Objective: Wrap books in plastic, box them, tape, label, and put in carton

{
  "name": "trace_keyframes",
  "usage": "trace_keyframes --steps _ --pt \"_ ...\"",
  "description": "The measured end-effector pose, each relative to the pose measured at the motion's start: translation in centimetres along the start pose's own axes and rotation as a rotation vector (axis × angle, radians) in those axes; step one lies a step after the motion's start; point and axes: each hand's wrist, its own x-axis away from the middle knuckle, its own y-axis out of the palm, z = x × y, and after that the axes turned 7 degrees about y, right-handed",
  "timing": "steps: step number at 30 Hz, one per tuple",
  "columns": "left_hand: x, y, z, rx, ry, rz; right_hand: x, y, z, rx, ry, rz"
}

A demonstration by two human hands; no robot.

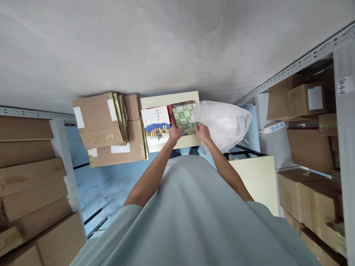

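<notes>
A green-and-white checkered book (183, 115) lies on the pale table (169, 99), directly in front of me. My left hand (175, 133) is closed on its near left corner, the thumb lying over the cover. Around the near right corner curl the fingers of my right hand (203, 132), close to a translucent plastic bag (223, 123). The bag overlaps the book's right edge; whether the right hand also pinches the plastic is hidden. Left of the checkered book is a white book (155, 120) with a painted city skyline, and a red strip shows between the two.
Flattened cardboard boxes (95, 114) are stacked at the table's left end. Shelves with cardboard cartons (33, 170) stand on the left, and more cartons (307, 195) on the right. A white power strip (274, 127) and a second pale tabletop (253, 177) are at right. A grey wall (155, 44) rises behind.
</notes>
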Motion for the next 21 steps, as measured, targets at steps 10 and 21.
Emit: trace_keyframes --steps 10,21 --pt "1.7 -1.6 2.9 0.065 0.124 -0.002 0.4 1.0 -1.1 -0.044 0.179 -0.021" --pt "4.1 -11.1 1.2 0.389 0.273 -0.110 9.5 1.5 -8.0 -0.103 0.209 0.217"
